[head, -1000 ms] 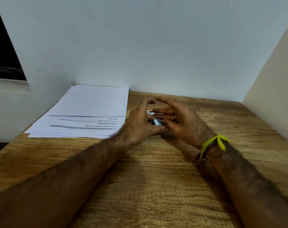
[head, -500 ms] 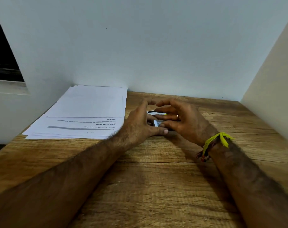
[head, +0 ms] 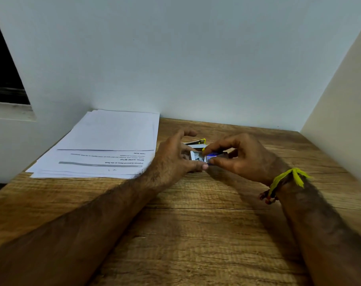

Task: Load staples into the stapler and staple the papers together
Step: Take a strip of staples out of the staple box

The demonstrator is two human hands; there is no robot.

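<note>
1. Head view, hard to make out: between the two hands sits a small box (head: pixel 198 156), white inside with a blue patch on its near edge, most likely the staple box. What it contains is too small and blurred to tell. Behind it a dark stapler (head: pixel 196 142) with a yellow tip is mostly hidden by the left hand's fingers, so I cannot tell whether it is open.
2. Both forearms run out of the bottom of the frame.
3. The left hand (head: pixel 173 159) is half curled: thumb and lower fingers press against the box's left side, while the index finger is raised and spread above it.
4. The right hand (head: pixel 243 157) pinches the box's right end between thumb and bent fingertips. Yellow and red threads (head: pixel 287 180) are tied around its wrist.
5. The papers (head: pixel 105 145) lie in a loose stack at the far left of the wooden desk (head: pixel 196 234), against the white wall (head: pixel 175 58), just beside the left hand and untouched.
6. Writing on the papers faces away from the camera: "Organize Scattered Items on the Desk", "INITIAL SCENE SETUP" and "TASK GOAL" are legible; smaller lines are not.
</note>
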